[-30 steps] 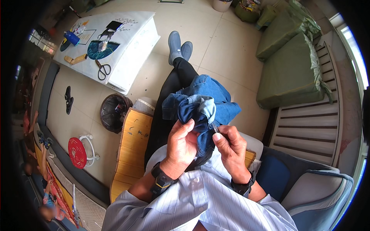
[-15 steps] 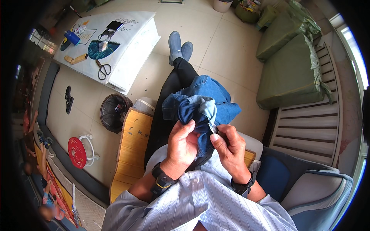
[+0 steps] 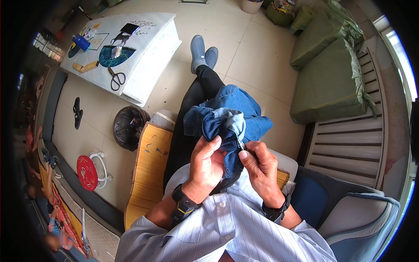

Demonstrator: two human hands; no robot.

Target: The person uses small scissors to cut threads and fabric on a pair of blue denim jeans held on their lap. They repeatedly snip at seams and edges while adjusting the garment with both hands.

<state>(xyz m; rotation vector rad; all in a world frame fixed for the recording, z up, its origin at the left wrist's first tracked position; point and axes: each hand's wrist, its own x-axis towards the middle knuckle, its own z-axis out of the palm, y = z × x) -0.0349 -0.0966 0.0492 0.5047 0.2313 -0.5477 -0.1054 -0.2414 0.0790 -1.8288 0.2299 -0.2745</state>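
A blue denim garment (image 3: 251, 109) lies bunched over my crossed legs, with some of its paler inner side turned out. My left hand (image 3: 206, 165) is closed on a dark blue fold of it, thumb on top. My right hand (image 3: 261, 169) pinches thumb against forefinger at the right edge of that fold. A small thing, partly dark and partly shiny, shows at those fingertips; its kind is too small to tell. Both hands are close together above my lap, and the folds hide some of the left fingers.
A white table (image 3: 150, 52) at the far left bears scissors (image 3: 117, 81), a phone and a blue bottle. Near it stand a dark waste bin (image 3: 126, 131) and a red round-topped stool (image 3: 87, 173). Green-covered cushions (image 3: 329, 83) sit on a slatted bench at right. Another person lies far left.
Both hands and the garment stay almost in place. The right fingertips shift slightly at the fold's edge, and the small thing there looks darker now.
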